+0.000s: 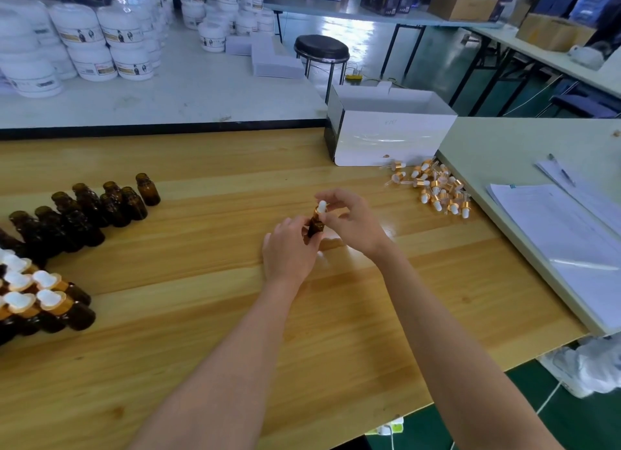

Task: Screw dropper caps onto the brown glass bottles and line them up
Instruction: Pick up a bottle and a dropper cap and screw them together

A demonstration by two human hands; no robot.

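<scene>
**Cap meets bottle at mid-table**

Head view: the left hand (289, 248) wraps its fingers round a brown bottle (316, 226), held just above the wooden table (201, 315). The right hand (349, 219) pinches the dropper cap (321, 208) (white bulb, gold collar) sitting on the bottle's neck. Uncapped bottles (87, 211) stand in a cluster to the left; capped bottles (40, 302) crowd the near-left edge. Loose caps (437, 189) lie heaped to the right, beside a white box (386, 137).
</scene>
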